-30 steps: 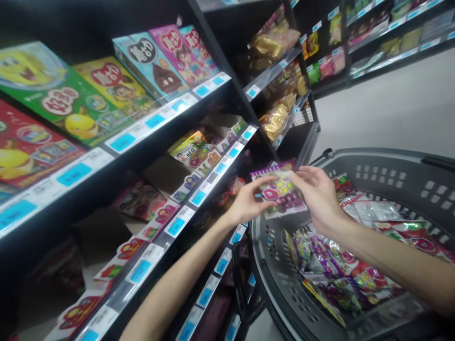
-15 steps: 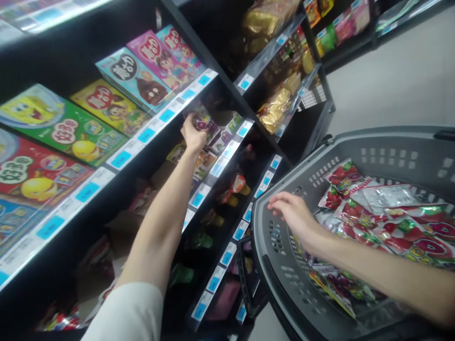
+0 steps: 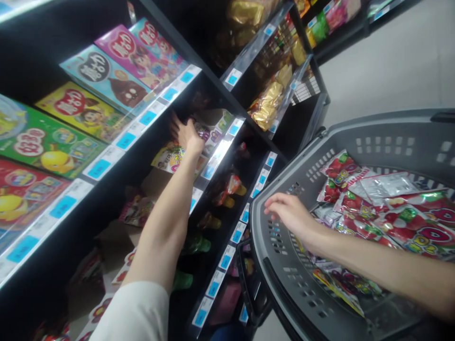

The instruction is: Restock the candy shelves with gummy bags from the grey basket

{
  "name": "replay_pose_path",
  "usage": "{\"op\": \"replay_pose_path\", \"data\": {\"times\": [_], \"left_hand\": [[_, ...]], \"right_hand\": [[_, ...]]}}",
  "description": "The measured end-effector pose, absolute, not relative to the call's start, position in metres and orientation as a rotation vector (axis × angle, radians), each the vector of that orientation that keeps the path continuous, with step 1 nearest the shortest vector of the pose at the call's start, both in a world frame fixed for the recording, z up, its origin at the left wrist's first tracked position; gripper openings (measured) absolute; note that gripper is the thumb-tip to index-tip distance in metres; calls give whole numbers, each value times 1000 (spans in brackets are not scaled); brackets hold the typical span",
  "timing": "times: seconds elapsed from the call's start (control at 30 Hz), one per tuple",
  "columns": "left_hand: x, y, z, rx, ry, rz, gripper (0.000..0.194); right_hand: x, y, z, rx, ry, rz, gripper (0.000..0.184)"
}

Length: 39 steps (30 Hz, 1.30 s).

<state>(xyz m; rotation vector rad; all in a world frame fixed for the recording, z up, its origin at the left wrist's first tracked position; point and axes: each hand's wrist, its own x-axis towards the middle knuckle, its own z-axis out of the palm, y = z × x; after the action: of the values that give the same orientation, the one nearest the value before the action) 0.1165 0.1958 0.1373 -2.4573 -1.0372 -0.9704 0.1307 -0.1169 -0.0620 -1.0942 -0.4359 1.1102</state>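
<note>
My left hand (image 3: 185, 134) reaches deep into the second shelf of a black snack rack, its fingers spread over a purple candy packet (image 3: 202, 130) lying in a cardboard display box (image 3: 216, 118). I cannot tell whether it still grips the packet. My right hand (image 3: 289, 213) rests open on the near left rim of a grey plastic basket (image 3: 355, 137). The basket holds several candy packets (image 3: 391, 222), red and purple ones.
Large colourful boxes (image 3: 106, 80) fill the upper shelf, with blue price tags (image 3: 124, 140) along the shelf edges. Small bottles (image 3: 231, 187) stand on lower shelves. Golden bags (image 3: 266, 104) sit in the rack further right. A pale floor (image 3: 384, 71) lies beyond the basket.
A second ago both hands held the purple packet over the basket. The left hand has carried it up into the shelf box and pushed further in; the right hand has dropped onto the basket rim.
</note>
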Motion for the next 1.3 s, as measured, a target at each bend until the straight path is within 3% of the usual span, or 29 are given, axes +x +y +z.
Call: {"op": "replay_pose_path", "data": {"times": [0.17, 0.33, 0.43, 0.5, 0.63, 0.73, 0.87, 1.0, 1.07, 1.2, 1.3], "left_hand": [[122, 179, 146, -2480, -1010, -743, 16], [99, 87, 131, -2456, -563, -852, 25], [55, 3, 91, -2673, -133, -522, 23], [23, -41, 52, -2833, 146, -120, 25], [-17, -67, -31, -3036, 423, 472, 29], [-29, -50, -67, -3253, 311, 493, 36], [-42, -34, -71, -3357, 154, 404, 32], [-44, -30, -65, -3358, 36, 444, 32], [-42, -23, -67, -3408, 4, 547, 31], [-41, -2, -74, -3561, -111, 836, 33], [-50, 10, -77, -3697, -341, 757, 46]], "right_hand": [[130, -119, -60, -1118, -483, 1155, 15], [135, -117, -62, -1126, -426, 1110, 16], [141, -115, -63, -1110, -397, 1043, 16], [145, -112, -63, -1129, -404, 998, 16], [152, -104, -74, -1292, -545, 974, 12], [159, -99, -96, -1511, -789, 949, 10], [164, -96, -131, -1826, -1272, 861, 14], [143, -98, -161, -1927, -1740, 934, 42], [121, -101, -174, -1900, -1963, 994, 47], [80, -108, -193, -1881, -2217, 1104, 28], [70, -107, -194, -1910, -2275, 1092, 22]]}}
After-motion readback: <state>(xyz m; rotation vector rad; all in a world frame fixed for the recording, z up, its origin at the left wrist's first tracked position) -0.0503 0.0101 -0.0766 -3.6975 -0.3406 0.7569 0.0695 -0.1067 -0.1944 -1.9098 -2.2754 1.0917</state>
